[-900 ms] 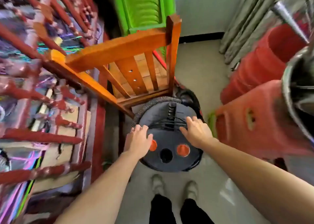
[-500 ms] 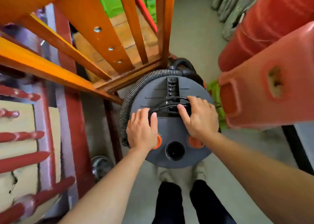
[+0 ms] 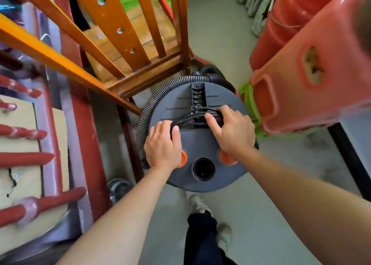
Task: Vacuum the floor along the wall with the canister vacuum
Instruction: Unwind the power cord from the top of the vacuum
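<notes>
Both hands have slid up the vacuum (image 3: 200, 144) lid onto its wound cord (image 3: 190, 115). The right hand (image 3: 233, 131) curls round it. The left hand (image 3: 162, 144) touches its end, grip unclear. I judge unwinding comes first. The vacuum stands wedged between chair (image 3: 140, 43) and stools (image 3: 313, 96), with open floor (image 3: 216, 43) beyond.

We see an orange wooden chair (image 3: 124, 43) at upper left, stacked red plastic stools (image 3: 313, 63) at right, and curtains (image 3: 255, 3) beyond.
</notes>
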The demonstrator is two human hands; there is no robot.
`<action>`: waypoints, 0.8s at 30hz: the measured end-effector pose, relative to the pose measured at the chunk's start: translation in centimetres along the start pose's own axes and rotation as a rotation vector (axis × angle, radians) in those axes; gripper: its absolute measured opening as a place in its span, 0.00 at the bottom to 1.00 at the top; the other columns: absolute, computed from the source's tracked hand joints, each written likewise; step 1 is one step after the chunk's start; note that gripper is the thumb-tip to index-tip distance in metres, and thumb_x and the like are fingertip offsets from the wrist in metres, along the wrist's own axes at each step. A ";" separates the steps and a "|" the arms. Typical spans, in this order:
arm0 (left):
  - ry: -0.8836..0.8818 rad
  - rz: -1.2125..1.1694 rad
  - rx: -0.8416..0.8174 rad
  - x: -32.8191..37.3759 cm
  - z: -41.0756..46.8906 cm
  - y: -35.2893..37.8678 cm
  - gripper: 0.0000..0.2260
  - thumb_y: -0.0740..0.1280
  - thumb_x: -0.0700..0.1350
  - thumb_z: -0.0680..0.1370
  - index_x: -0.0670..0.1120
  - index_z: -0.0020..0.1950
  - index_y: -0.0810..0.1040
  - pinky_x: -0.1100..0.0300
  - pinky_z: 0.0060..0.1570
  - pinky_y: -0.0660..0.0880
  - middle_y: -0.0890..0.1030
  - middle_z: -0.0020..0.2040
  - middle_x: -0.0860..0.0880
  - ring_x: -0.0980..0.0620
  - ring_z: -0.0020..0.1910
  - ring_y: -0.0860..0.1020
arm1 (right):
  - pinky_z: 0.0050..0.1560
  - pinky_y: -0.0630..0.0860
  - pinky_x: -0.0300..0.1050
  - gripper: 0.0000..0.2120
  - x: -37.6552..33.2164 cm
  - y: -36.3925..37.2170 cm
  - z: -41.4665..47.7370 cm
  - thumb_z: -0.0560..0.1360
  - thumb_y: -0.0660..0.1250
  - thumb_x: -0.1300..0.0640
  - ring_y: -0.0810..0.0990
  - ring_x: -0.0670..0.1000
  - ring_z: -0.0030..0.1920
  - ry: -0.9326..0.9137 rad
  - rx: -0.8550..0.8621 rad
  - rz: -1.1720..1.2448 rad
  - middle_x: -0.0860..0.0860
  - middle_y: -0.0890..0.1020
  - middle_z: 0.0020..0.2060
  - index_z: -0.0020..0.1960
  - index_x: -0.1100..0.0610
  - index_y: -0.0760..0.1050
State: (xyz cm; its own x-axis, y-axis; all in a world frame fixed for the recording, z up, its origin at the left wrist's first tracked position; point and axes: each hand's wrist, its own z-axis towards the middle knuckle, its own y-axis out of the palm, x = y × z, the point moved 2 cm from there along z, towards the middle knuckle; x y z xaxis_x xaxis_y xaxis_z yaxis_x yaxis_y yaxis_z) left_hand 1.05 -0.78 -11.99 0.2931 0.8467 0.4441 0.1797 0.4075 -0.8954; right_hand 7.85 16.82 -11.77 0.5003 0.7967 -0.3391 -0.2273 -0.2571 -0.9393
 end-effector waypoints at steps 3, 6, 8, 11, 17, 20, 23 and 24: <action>0.028 -0.003 -0.013 -0.6 -3.0 0.0 0.18 0.52 0.53 0.79 0.43 0.52 0.77 0.49 0.46 0.71 0.80 0.49 0.45 0.42 0.49 0.75 | 0.38 0.61 0.48 0.26 0.4 -0.1 -3.3 0.77 0.54 0.35 0.78 0.61 0.38 0.012 -0.010 0.003 0.54 0.81 0.35 0.48 0.56 0.77; 0.049 0.000 -0.043 -1.3 -6.2 -0.1 0.18 0.53 0.53 0.79 0.42 0.53 0.77 0.49 0.46 0.70 0.79 0.49 0.44 0.41 0.49 0.75 | 0.38 0.61 0.48 0.25 0.5 -0.5 -7.0 0.77 0.55 0.36 0.78 0.62 0.38 0.034 -0.040 -0.005 0.54 0.81 0.35 0.48 0.56 0.77; 0.058 0.019 -0.068 -1.8 -8.5 -0.3 0.18 0.53 0.53 0.79 0.43 0.53 0.76 0.49 0.46 0.69 0.79 0.48 0.44 0.41 0.49 0.74 | 0.37 0.61 0.48 0.24 0.4 -0.9 -9.8 0.77 0.58 0.37 0.77 0.62 0.36 0.064 -0.028 -0.013 0.54 0.80 0.34 0.47 0.57 0.77; 0.098 0.019 -0.084 -2.8 -11.7 -0.7 0.16 0.53 0.51 0.79 0.42 0.50 0.76 0.48 0.45 0.68 0.79 0.46 0.44 0.40 0.47 0.74 | 0.40 0.64 0.50 0.23 0.3 -0.8 -13.7 0.78 0.57 0.36 0.77 0.60 0.39 0.122 -0.089 -0.015 0.52 0.79 0.35 0.48 0.56 0.76; 0.159 0.000 -0.152 -3.9 -16.7 -1.5 0.18 0.53 0.51 0.79 0.39 0.50 0.77 0.47 0.46 0.68 0.79 0.46 0.42 0.38 0.46 0.75 | 0.44 0.68 0.51 0.27 -0.1 -1.0 -20.3 0.77 0.54 0.33 0.77 0.58 0.40 0.245 -0.075 -0.006 0.51 0.78 0.35 0.47 0.55 0.75; 0.217 -0.016 -0.201 -4.2 -18.9 -2.0 0.19 0.53 0.51 0.78 0.39 0.50 0.77 0.47 0.47 0.70 0.79 0.47 0.42 0.38 0.47 0.75 | 0.45 0.67 0.50 0.30 0.0 -1.0 -23.9 0.75 0.49 0.30 0.77 0.58 0.42 0.340 -0.050 -0.033 0.51 0.79 0.36 0.46 0.54 0.74; 0.290 -0.028 -0.257 -4.7 -20.8 -2.2 0.20 0.52 0.52 0.78 0.40 0.51 0.77 0.48 0.48 0.71 0.80 0.48 0.42 0.39 0.48 0.75 | 0.41 0.64 0.49 0.29 -0.2 -1.0 -27.7 0.74 0.48 0.29 0.77 0.59 0.42 0.444 0.019 -0.058 0.52 0.78 0.36 0.42 0.54 0.70; 0.318 -0.023 -0.277 -4.8 -21.4 -2.2 0.20 0.52 0.53 0.78 0.41 0.51 0.77 0.48 0.48 0.71 0.79 0.48 0.43 0.39 0.49 0.74 | 0.41 0.63 0.49 0.28 -0.4 -1.0 -29.0 0.74 0.48 0.29 0.77 0.60 0.43 0.478 0.037 -0.056 0.52 0.79 0.37 0.41 0.53 0.67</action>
State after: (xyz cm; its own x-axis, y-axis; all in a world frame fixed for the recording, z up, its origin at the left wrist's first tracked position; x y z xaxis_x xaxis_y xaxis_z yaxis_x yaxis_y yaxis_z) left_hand 19.28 -13.10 -11.45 0.5534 0.6729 0.4909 0.4225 0.2812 -0.8616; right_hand 32.12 0.90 -12.22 0.8385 0.4662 -0.2821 -0.2143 -0.1939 -0.9573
